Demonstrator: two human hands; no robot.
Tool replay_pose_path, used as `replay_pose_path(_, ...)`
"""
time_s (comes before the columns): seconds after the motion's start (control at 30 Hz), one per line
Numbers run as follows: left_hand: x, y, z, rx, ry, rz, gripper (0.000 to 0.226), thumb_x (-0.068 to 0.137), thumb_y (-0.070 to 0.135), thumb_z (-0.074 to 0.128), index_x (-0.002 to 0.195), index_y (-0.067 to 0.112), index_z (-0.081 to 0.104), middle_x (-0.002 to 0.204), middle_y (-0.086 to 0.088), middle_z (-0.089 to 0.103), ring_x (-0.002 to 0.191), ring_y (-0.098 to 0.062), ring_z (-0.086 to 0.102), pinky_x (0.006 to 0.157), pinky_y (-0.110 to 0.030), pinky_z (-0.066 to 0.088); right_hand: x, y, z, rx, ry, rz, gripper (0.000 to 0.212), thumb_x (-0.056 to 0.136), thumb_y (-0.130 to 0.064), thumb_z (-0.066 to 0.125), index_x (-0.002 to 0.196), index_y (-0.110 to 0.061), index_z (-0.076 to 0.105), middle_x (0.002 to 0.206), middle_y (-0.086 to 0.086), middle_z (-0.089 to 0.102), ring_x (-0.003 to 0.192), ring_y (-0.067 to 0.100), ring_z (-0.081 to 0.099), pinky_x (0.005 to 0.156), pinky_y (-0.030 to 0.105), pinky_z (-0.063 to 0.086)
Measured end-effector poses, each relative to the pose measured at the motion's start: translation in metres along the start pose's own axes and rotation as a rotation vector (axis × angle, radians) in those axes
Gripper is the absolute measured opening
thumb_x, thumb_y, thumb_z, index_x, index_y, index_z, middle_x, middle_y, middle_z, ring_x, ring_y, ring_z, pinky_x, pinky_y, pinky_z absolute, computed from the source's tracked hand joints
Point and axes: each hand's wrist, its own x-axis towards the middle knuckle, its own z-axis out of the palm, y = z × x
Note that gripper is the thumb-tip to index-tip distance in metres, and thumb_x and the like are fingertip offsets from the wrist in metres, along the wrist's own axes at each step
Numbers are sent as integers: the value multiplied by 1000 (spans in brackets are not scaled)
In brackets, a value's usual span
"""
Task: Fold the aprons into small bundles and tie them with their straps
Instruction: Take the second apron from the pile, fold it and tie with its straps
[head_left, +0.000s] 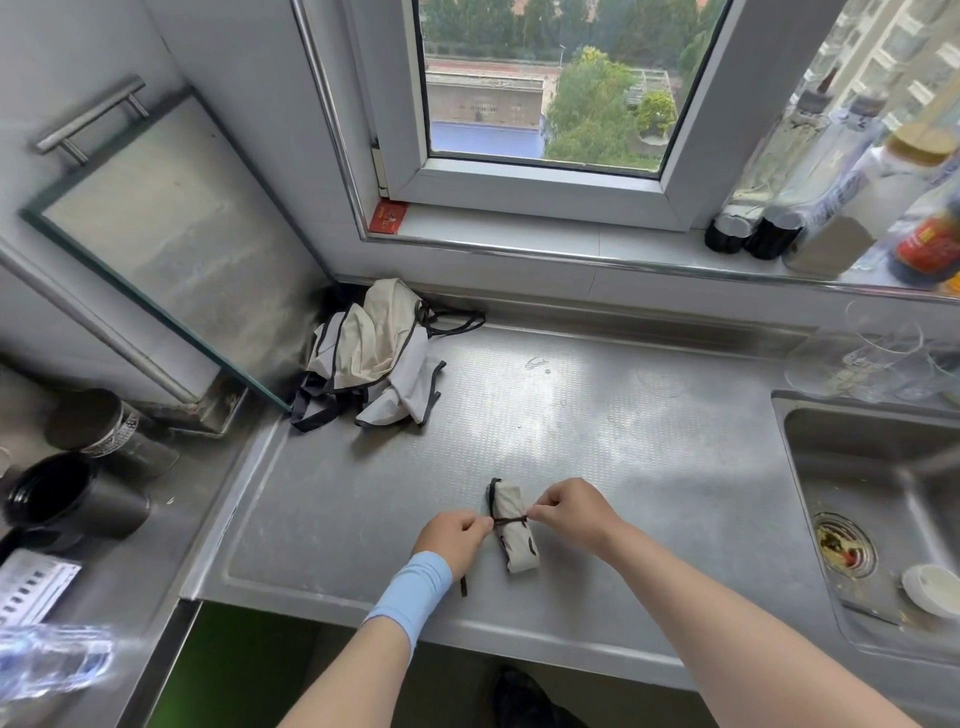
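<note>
Both hands, left (453, 535) and right (567, 508), pinch the strap (510, 519) (taut) across the rolled apron (513, 530) between their fingers.

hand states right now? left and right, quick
Left hand: closed, pinching one end of the dark strap across the rolled apron bundle.
Right hand: closed, pinching the other end of that strap.

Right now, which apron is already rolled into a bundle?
The small bundle between the left hand and right hand, its strap pulled across; the loose pile by the wall remains unfolded.
</note>
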Motion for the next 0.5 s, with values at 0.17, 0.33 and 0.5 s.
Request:
replay_pose_path(0.17, -1, 6, -4, 136, 77, 70, 40, 94, 43, 48, 61, 23, 58, 71, 4, 59, 84, -17, 52, 84, -28, 34, 4, -1, 0, 15, -23, 51, 17, 83, -27, 71, 68, -19, 75, 59, -8, 62, 51, 4, 51, 48, 17, 38)
replay_pose_path(0.33, 0, 4, -6, 48, 28, 149, 36, 97, 32, 50, 63, 22, 49, 59, 7, 47, 70, -18, 47, 63, -26, 29, 4, 2, 2, 42, -33, 54, 17, 81, -27, 71, 75, -12, 77, 67, -2, 67, 58, 6, 52, 57, 23, 41)
replay_pose_path(0.5, 4, -7, -3, 30, 15, 132, 36, 96, 34, 50, 63, 22, 49, 56, 7, 44, 65, -17, 45, 61, -26, 31, -1, 0, 6, 38, 113, 22, 7, 79, -25, 72, 84, -26, 67, 61, -13, 58, 64, 9, 55, 59, 26, 41)
